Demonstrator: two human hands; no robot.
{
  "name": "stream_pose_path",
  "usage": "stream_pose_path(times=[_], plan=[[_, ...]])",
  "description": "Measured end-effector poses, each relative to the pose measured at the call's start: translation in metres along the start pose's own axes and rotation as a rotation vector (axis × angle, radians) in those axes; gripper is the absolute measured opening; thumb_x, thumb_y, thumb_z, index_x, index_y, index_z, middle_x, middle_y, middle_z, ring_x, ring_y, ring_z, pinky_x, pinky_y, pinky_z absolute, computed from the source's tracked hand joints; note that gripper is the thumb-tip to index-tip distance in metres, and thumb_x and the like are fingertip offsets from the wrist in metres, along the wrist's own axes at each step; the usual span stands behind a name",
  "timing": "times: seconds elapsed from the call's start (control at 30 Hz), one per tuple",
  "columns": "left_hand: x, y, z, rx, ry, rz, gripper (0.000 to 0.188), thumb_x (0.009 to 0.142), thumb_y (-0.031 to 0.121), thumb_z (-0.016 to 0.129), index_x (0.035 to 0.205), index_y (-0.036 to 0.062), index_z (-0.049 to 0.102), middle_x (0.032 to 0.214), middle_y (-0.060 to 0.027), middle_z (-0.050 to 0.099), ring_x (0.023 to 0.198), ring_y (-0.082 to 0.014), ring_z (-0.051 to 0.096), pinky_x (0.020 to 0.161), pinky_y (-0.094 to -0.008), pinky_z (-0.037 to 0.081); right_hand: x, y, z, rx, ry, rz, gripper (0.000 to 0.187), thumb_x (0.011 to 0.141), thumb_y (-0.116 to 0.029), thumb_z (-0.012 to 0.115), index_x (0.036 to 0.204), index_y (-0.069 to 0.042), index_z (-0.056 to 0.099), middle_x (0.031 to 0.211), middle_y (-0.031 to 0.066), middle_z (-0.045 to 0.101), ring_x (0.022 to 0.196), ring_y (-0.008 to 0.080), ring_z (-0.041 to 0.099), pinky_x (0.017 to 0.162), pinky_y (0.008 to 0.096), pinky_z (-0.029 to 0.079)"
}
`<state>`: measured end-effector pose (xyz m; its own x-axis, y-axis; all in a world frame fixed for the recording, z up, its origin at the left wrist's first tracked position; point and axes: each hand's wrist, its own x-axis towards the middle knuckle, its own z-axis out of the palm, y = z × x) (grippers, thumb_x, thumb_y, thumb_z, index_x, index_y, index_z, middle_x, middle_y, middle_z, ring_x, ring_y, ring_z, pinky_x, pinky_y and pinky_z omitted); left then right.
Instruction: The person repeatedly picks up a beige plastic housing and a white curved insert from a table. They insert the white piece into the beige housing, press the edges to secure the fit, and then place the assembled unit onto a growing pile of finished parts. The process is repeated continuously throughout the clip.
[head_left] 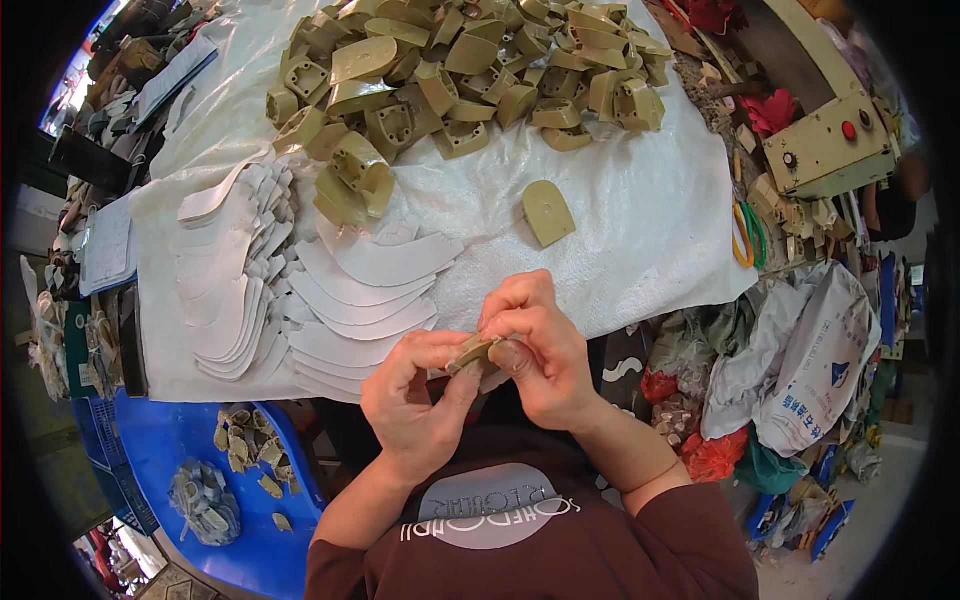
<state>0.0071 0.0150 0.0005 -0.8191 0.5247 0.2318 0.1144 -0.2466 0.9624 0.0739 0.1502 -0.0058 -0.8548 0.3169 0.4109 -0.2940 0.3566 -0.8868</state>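
Both hands meet over the near edge of the table, close to my body. My left hand [418, 395] grips a small olive-tan shoe heel [470, 352] between thumb and fingers. From the other side, my right hand [535, 355] pinches the same piece, and its fingers cover much of it. Just beyond my hands, a single olive heel [549, 213] lies on the white sheet [650, 220]. Left of my hands, curved white strips [385, 270] lie fanned out in overlapping rows. A large heap of olive heels [470, 75] covers the far part of the sheet.
A blue tray [170, 450] at lower left holds tan scraps [255, 445] and a clear bag of pieces [205, 503]. Right of the table are stuffed plastic bags [810, 360], coloured tape rings [748, 235] and a beige control box [830, 145]. Clipboards [108, 245] lie along the left.
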Motion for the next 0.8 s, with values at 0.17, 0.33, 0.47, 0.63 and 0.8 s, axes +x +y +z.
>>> stream_pose_path(times=[0.17,0.33,0.47,0.63,0.8], plan=[[-0.001,0.005,-0.003,0.149,-0.049,-0.004,0.015,0.077,-0.004,0.07,0.087,0.0008,0.06,0.096,-0.0153,0.064,0.086,-0.0188,0.062,0.068,-0.0266,0.052,0.007,-0.004,-0.007,-0.133,-0.023,-0.094,0.013,0.088,-0.015,0.062,0.093,-0.007,0.054,0.094,0.0077,0.056,0.089,0.0248,0.046,0.079,0.0355,0.039],[0.011,0.013,0.002,0.486,-0.039,0.314,0.015,0.072,0.002,0.074,0.081,0.0037,0.061,0.099,-0.0126,0.063,0.102,-0.0304,0.057,0.078,-0.0365,0.05,0.001,-0.004,-0.007,-0.149,0.011,-0.177,0.018,0.086,-0.021,0.065,0.093,-0.007,0.054,0.094,0.0073,0.056,0.087,0.0238,0.045,0.08,0.0358,0.038],[0.012,0.003,-0.012,0.438,-0.095,0.401,0.018,0.067,0.002,0.075,0.08,0.0057,0.064,0.101,-0.0091,0.063,0.104,-0.0314,0.054,0.078,-0.0369,0.048,-0.001,-0.004,-0.015,0.498,-0.041,0.148,0.032,0.077,-0.018,0.073,0.103,-0.006,0.059,0.102,0.0049,0.059,0.098,0.0206,0.05,0.088,0.0336,0.038],[0.009,0.004,-0.013,0.564,-0.2,0.611,0.022,0.062,0.002,0.076,0.082,0.0082,0.069,0.107,-0.0102,0.06,0.098,-0.0282,0.054,0.081,-0.0375,0.046,0.007,-0.007,-0.029,0.396,-0.186,0.341,0.055,0.073,-0.021,0.079,0.119,-0.004,0.055,0.11,0.0077,0.064,0.102,0.0192,0.058,0.09,0.0336,0.044],[0.007,-0.005,-0.016,0.248,-0.209,0.357,0.052,0.078,0.023,0.064,0.124,0.0012,0.052,0.128,-0.0202,0.045,0.103,-0.0275,0.051,0.087,-0.0372,0.043,0.011,0.003,-0.032,0.18,-0.087,-0.063,0.065,0.066,-0.012,0.082,0.123,-0.008,0.051,0.111,0.0093,0.065,0.1,0.0246,0.061,0.087,0.0356,0.048]])
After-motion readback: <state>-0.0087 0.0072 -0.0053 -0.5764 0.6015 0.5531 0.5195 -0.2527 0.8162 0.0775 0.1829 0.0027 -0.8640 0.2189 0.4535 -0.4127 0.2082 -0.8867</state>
